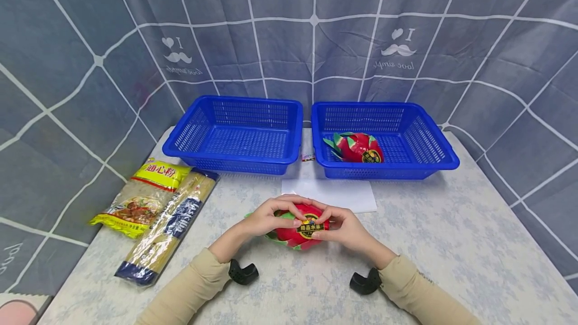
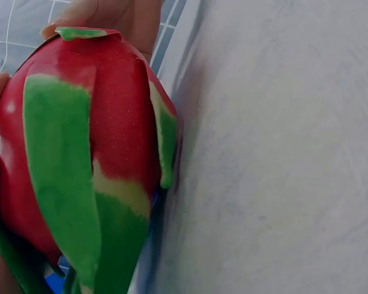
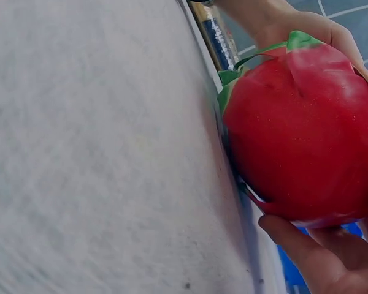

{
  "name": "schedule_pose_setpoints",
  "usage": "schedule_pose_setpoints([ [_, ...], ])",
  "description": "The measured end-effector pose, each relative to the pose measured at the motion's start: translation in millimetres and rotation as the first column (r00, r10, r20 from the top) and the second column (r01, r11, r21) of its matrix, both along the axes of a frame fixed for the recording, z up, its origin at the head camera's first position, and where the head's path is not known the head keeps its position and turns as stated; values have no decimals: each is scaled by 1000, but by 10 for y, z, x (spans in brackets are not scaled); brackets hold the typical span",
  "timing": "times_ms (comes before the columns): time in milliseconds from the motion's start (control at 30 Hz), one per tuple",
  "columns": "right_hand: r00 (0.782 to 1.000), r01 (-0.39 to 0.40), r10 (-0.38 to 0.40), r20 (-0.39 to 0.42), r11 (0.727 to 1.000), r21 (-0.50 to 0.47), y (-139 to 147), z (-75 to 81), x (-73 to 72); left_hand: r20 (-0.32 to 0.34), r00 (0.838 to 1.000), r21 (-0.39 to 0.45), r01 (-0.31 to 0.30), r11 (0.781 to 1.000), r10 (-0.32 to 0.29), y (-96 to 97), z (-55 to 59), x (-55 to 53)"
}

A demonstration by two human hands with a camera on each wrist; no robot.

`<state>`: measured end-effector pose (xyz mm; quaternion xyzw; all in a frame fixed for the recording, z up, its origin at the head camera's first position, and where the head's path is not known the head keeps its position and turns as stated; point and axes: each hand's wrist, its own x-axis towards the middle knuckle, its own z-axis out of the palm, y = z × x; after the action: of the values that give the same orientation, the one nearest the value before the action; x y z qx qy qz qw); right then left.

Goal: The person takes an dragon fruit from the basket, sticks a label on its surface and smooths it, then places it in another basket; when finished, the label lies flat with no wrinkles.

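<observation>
A red dragon fruit (image 1: 287, 235) with green-tipped scales lies sideways low over the table, gripped from both ends. My left hand (image 1: 264, 217) curls round its leafy end, fingers over the top and thumb at the front. The right hand (image 1: 346, 229) holds the rounder end in the same way. Between the thumbs, a black and gold label (image 1: 311, 226) faces me on the fruit. Long green scales (image 2: 58, 159) fill much of the left wrist view. In the right wrist view, right-hand fingers (image 3: 316, 254) press against the smooth red skin (image 3: 300, 141).
Two blue baskets stand behind: the left one (image 1: 232, 163) bare inside, the right one (image 1: 406, 167) holding another labelled dragon fruit (image 1: 356, 147). White paper (image 1: 356, 195) lies before them. A yellow pasta bag (image 1: 144, 194) and a long noodle pack (image 1: 169, 227) lie at left.
</observation>
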<state>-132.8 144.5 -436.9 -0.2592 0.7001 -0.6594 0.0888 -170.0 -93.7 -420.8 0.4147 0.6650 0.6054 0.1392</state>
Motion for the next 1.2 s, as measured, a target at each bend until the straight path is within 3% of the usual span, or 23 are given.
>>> schedule_pose_setpoints([
  [133,1000,1,0,32,999,-34,4,-5,-14,-32,999,19,1,1000,0,12,-17,1],
  [300,1000,10,-10,12,1000,-12,5,4,-22,-74,997,59,16,998,-12,25,-38,10],
  [567,999,-20,19,42,999,29,39,6,-41,-112,994,36,12,999,-8,39,204,121],
  [800,994,-106,103,41,990,91,102,32,-72,-88,994,-26,68,997,-70,-23,11,-15],
  [1000,981,-194,193,15,977,88,145,72,-79,-42,990,11,136,991,-136,-53,-19,-52],
  [1200,982,-186,188,-8,979,79,125,68,-52,-61,994,22,95,995,-93,-53,-46,-65],
])
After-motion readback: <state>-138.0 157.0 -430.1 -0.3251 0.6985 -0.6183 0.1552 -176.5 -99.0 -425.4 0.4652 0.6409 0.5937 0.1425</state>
